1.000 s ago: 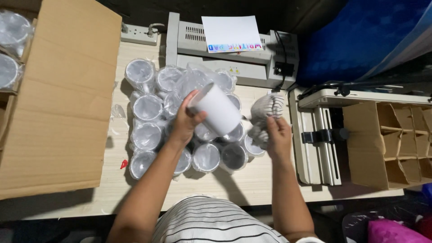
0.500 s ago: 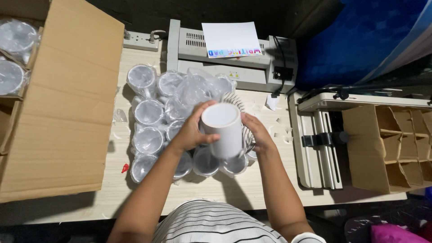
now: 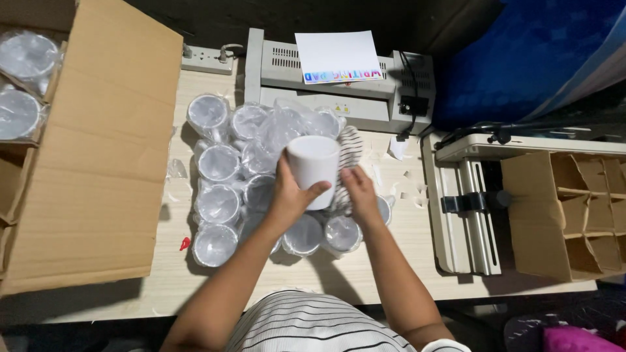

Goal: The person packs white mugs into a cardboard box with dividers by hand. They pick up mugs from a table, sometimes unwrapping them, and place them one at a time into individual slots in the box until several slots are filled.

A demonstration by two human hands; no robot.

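Mug point(image 3: 314, 166), plain white and upright, sits gripped in left hand point(image 3: 287, 195), while right hand point(image 3: 360, 192) presses striped cloth point(image 3: 349, 153) against its side, over bagged mugs point(image 3: 218, 203).

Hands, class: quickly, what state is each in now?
Left hand: closed around the white mug.
Right hand: resting on a striped cloth; grip cannot be told.

My left hand point(image 3: 287, 195) sits raised ahead of me, fingers curled and thumb spread wide, closed around what it holds, wrist bent slightly inward. My right hand point(image 3: 358, 192) is just beside it, palm turned down, fingers bent and pointing away from me, resting on what lies under it; whether it grips anything I cannot tell. Both forearms are bare and run up from my torso, converging toward the hands.
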